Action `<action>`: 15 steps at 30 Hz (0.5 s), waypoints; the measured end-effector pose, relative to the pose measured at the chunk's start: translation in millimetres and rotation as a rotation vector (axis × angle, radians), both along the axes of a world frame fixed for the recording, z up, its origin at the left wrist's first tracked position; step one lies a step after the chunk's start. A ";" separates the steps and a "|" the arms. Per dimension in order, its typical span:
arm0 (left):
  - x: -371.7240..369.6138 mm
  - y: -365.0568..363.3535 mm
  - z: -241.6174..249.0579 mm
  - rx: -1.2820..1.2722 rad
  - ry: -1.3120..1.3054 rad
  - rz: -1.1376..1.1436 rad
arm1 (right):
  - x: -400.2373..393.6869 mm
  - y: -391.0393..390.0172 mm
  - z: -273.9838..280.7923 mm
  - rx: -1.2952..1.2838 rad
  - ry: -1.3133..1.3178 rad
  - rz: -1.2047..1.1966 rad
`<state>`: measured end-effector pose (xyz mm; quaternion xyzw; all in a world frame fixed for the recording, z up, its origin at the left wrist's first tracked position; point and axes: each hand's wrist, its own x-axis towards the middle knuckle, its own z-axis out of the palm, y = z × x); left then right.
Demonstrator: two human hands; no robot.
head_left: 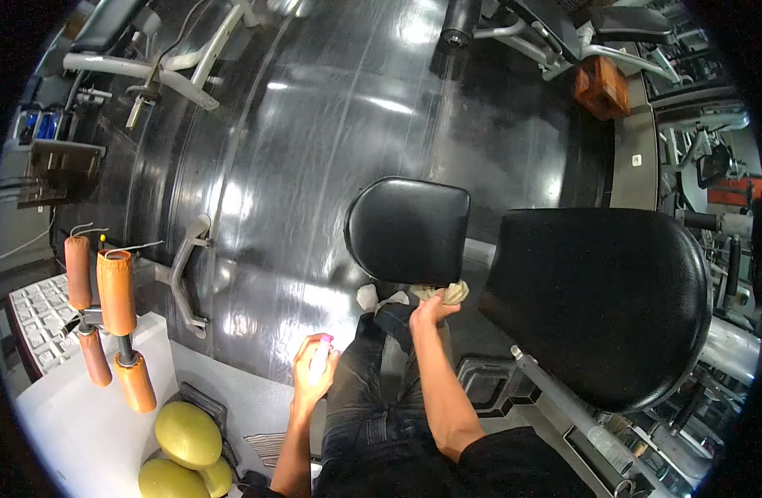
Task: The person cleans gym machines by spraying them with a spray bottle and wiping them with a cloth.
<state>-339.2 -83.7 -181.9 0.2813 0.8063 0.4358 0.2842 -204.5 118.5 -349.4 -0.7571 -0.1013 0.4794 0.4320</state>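
My left hand (313, 371) is closed around a small white bottle (318, 362) with a pink top, held over the floor left of my legs. My right hand (435, 309) grips a pale, crumpled cloth (454, 293) at the lower edge of a black padded seat (410, 231). Part of the cloth is hidden by my fingers. To the right of that seat stands a larger black pad (601, 303), apart from both hands.
Orange padded rollers (117, 295) and green rounded objects (188, 434) are at the left. A metal bar (576, 415) runs below the large pad. Gym machines line the top and right, with a brown wooden box (601, 87) at upper right.
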 end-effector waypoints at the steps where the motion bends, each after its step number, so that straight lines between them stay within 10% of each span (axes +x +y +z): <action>1: -1.0 -0.4 0.1 0.001 0.000 0.007 | -16.5 -5.3 13.6 -0.138 -0.024 -0.015; 15: 0.4 -23.9 -1.1 0.017 0.022 0.142 | -127.3 -56.0 9.2 -0.182 0.292 -0.100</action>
